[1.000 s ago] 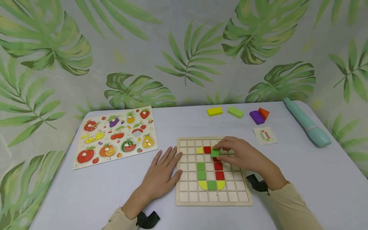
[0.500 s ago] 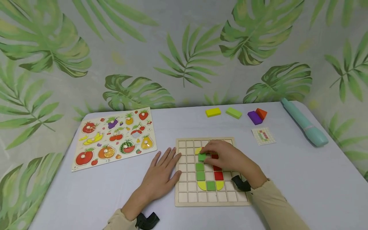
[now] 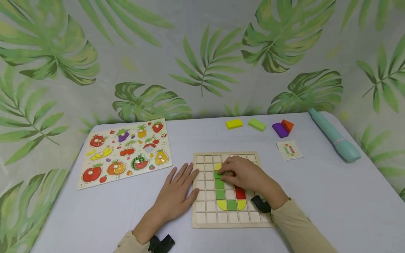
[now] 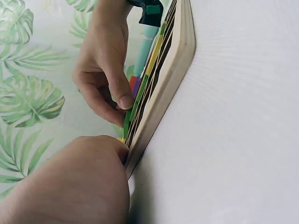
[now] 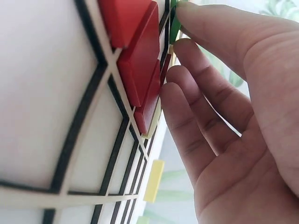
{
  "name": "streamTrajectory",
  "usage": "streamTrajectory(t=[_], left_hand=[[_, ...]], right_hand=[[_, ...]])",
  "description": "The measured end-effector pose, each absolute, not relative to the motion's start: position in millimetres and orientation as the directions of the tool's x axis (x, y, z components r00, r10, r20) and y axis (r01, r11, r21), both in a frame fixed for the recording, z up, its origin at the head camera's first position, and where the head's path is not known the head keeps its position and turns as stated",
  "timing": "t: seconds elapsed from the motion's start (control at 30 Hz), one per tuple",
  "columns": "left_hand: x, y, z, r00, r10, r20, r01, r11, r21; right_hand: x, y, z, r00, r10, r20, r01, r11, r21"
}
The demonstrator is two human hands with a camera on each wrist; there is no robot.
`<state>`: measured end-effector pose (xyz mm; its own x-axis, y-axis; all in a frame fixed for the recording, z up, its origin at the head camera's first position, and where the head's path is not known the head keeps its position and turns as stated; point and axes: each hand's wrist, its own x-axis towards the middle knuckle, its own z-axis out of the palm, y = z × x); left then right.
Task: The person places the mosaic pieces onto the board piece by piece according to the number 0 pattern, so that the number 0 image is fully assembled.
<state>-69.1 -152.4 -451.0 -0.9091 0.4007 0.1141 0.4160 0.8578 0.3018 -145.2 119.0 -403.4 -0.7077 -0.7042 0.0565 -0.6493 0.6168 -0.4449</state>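
A wooden grid board (image 3: 202, 218) lies on the table with red, green and yellow tiles set in its cells. My right hand (image 3: 243, 174) is over the board's upper middle, thumb and forefinger pinching a green square tile (image 3: 217, 175) at the top of the green column. In the right wrist view, that green tile (image 5: 175, 28) shows at the thumb tip, beyond red tiles (image 5: 140, 65). My left hand (image 3: 175, 196) lies flat with fingers spread, fingertips at the board's left edge. The right hand hides some red tiles in the head view.
A fruit puzzle board (image 3: 126, 154) lies at the left. Behind the grid are a yellow block (image 3: 234, 123), a light green block (image 3: 256, 124), a purple block (image 3: 280, 130) and an orange block (image 3: 287, 125). A pattern card (image 3: 289, 150) and a teal mallet-shaped object (image 3: 336, 137) are at the right.
My right hand has carried the green tile leftward from the red column, then lowered it into the cell above the other green tiles. The left hand has stayed in place.
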Motion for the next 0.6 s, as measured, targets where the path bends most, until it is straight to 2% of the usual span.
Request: streamTrajectory(t=[0.47,0.6], left_hand=[[-66.4,-153.3,-449.9,-0.910,0.397,0.117,0.413,0.859,0.301],[-67.1,-152.3,-451.5,-0.907,0.400,0.129,0.420,0.860,0.291]], right_hand=[[-142.1,115.2,-405.2,-0.704,-0.703,0.103,-0.676,0.618,-0.402],[-140.6,119.5,-401.4,-0.727,-0.680,0.090,-0.649,0.638,-0.416]])
